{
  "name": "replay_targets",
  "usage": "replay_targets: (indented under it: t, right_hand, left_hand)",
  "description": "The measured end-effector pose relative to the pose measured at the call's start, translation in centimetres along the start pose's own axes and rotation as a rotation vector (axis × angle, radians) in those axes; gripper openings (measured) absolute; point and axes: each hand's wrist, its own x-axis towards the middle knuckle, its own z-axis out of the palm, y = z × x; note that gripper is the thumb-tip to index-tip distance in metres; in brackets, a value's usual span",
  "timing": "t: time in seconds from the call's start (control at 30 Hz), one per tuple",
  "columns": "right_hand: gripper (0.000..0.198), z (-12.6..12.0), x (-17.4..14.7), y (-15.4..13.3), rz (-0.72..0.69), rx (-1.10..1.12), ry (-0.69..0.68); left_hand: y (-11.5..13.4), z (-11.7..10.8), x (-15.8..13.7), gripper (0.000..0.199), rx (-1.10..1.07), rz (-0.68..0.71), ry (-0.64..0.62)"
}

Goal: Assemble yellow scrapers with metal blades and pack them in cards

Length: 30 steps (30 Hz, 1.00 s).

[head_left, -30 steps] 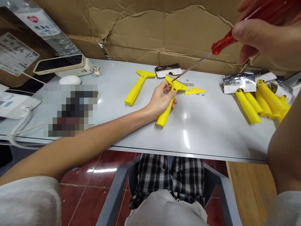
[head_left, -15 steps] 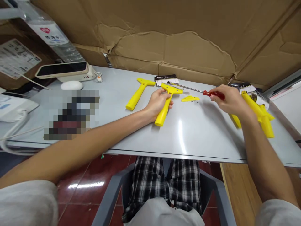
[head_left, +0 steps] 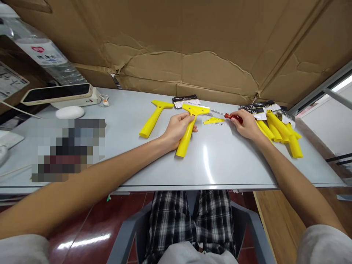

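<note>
My left hand (head_left: pixel 178 128) is closed around the handle of a yellow scraper (head_left: pixel 187 137), its wide head pointing away from me. In my right hand (head_left: pixel 247 124) is a screwdriver (head_left: pixel 233 118) with a red handle. Its thin shaft points left and meets the right end of the scraper's head; the tip is hidden there. Just right of that head, a small yellow cover plate (head_left: pixel 213 120) lies on the table with several tiny screws (head_left: pixel 219 123) beside it. A second yellow scraper (head_left: pixel 154 118) lies to the left of my left hand.
More yellow handles (head_left: pixel 286 134) and black-and-white packets (head_left: pixel 261 109) are piled at the right. Another packet (head_left: pixel 186 100) lies against the cardboard (head_left: pixel 209 69) at the back. A phone (head_left: pixel 57 93), a white mouse (head_left: pixel 69 112) and a water bottle (head_left: pixel 49 55) stand left.
My right hand has come closer to my left. The screwdriver's shaft has gone from over the scraper's head to partly hidden at its right end. The view has shifted.
</note>
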Motion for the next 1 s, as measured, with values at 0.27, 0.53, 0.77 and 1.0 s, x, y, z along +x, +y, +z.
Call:
replay_targets:
  t: [0.27, 0.53, 0.77, 1.0]
  right_hand:
    - [0.047, 0.1, -0.2, -0.3, -0.002, -0.044, -0.092]
    - [0.046, 0.4, -1.0, -2.0, -0.075, -0.113, -0.143]
    - [0.044, 0.1, -0.9, -2.3, -0.075, -0.137, -0.197]
    - [0.045, 0.2, -0.9, -2.1, -0.092, -0.149, -0.202]
  left_hand:
    - [-0.7, -0.3, 0.9, 0.017, -0.195, 0.052, -0.106]
    - [-1.3, -0.7, 2.1, 0.009, -0.188, 0.058, -0.152]
    - [-1.3, -0.7, 2.0, 0.009, -0.157, 0.076, -0.153]
    - [-1.2, -0.7, 1.9, 0.007, -0.163, 0.084, -0.172]
